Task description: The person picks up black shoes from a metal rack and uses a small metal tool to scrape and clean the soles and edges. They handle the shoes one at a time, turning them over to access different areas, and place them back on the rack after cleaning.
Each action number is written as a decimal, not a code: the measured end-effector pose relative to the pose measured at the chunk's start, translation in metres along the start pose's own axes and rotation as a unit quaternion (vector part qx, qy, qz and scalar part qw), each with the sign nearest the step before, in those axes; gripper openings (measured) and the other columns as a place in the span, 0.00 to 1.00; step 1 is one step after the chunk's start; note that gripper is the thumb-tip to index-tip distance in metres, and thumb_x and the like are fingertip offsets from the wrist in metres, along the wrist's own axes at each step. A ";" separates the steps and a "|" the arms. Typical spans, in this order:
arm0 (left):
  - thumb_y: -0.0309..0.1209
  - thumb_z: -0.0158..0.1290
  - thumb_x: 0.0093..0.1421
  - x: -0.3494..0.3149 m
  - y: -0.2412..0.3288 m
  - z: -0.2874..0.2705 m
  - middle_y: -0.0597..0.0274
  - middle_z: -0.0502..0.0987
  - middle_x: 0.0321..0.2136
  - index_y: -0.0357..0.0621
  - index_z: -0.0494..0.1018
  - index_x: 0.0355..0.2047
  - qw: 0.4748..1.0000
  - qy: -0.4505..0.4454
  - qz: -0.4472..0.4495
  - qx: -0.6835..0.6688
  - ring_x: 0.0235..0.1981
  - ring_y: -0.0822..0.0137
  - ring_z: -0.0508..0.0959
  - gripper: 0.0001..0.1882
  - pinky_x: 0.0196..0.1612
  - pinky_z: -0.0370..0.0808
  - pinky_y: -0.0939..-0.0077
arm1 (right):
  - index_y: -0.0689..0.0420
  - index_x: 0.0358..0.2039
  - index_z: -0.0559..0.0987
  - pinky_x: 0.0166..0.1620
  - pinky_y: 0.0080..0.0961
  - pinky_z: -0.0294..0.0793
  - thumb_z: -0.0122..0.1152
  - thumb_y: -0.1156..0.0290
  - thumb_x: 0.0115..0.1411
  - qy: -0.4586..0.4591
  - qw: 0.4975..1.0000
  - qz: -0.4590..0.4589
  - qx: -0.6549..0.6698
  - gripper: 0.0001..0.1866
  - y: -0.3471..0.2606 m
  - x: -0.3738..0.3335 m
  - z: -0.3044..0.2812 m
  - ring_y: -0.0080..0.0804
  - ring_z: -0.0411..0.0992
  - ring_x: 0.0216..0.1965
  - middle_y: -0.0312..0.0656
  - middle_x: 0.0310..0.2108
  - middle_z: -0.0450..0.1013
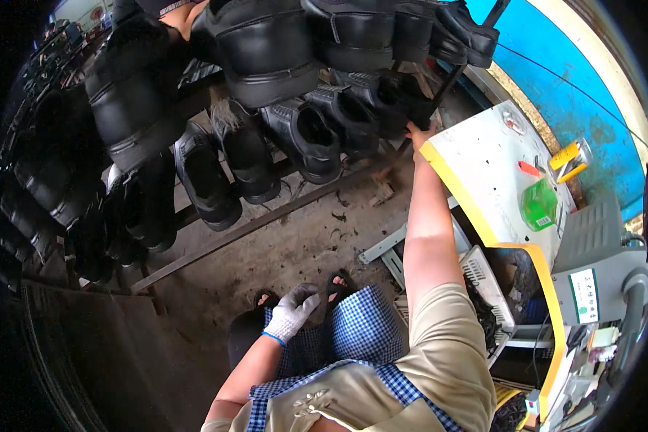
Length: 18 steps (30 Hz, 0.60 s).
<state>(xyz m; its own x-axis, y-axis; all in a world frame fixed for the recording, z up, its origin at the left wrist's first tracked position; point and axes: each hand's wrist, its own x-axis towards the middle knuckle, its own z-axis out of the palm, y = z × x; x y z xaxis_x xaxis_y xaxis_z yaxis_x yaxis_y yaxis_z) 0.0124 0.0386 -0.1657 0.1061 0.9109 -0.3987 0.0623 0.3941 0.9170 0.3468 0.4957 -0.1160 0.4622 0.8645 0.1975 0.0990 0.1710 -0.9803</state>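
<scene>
My right arm stretches forward to the lower tier of a shoe rack, past the corner of a white worktable. At its end my bare right hand is closed at the heel of a dark black shoe; some of its fingers are hidden. My left hand, in a pale knitted glove with a blue cuff, hovers over my checked apron. Its fingers are curled in, and nothing shows in them. More black shoes stand along the same tier, among them an open-topped one left of my right hand.
Larger black shoes fill the upper tier. A metal rail runs below the lower one. On the yellow-edged worktable stand a green container and a cup of tools. A grey machine and a white crate are at right.
</scene>
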 end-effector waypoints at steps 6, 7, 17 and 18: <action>0.32 0.54 0.61 -0.003 -0.006 0.002 0.57 0.77 0.45 0.36 0.72 0.49 1.000 -0.021 -0.020 0.005 0.46 0.67 0.75 0.18 0.52 0.70 0.74 | 0.51 0.53 0.70 0.18 0.14 0.55 0.56 0.61 0.62 -0.064 0.990 0.080 0.099 0.20 0.017 -0.058 -0.047 0.35 0.79 0.39 0.35 0.49 0.73; 0.32 0.54 0.61 -0.007 -0.002 0.000 0.56 0.78 0.45 0.36 0.72 0.49 0.999 -0.017 -0.030 0.007 0.47 0.67 0.75 0.18 0.52 0.70 0.74 | 0.51 0.52 0.70 0.18 0.15 0.53 0.55 0.61 0.63 -0.060 0.987 0.096 0.118 0.18 0.014 -0.075 -0.051 0.35 0.79 0.41 0.35 0.51 0.73; 0.35 0.52 0.61 -0.016 -0.004 0.005 0.52 0.77 0.46 0.36 0.71 0.51 0.996 -0.013 -0.028 0.083 0.47 0.64 0.75 0.21 0.53 0.69 0.73 | 0.48 0.43 0.74 0.22 0.17 0.56 0.68 0.62 0.51 0.128 0.980 0.098 0.114 0.19 0.015 -0.093 -0.073 0.22 0.67 0.26 0.30 0.37 0.71; 0.35 0.52 0.61 -0.018 -0.006 0.006 0.52 0.77 0.46 0.36 0.71 0.51 0.998 -0.016 -0.026 0.063 0.47 0.63 0.75 0.21 0.53 0.70 0.73 | 0.47 0.43 0.74 0.22 0.17 0.57 0.70 0.61 0.49 0.127 0.977 0.113 0.130 0.21 0.006 -0.115 -0.073 0.22 0.67 0.27 0.29 0.37 0.71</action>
<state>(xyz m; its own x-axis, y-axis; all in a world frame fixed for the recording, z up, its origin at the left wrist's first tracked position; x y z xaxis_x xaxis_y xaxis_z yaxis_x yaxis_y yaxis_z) 0.0157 0.0192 -0.1642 0.1304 0.8842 -0.4486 0.1929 0.4211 0.8862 0.3580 0.3628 -0.1441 0.6540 0.7540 -0.0606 -0.2428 0.1334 -0.9609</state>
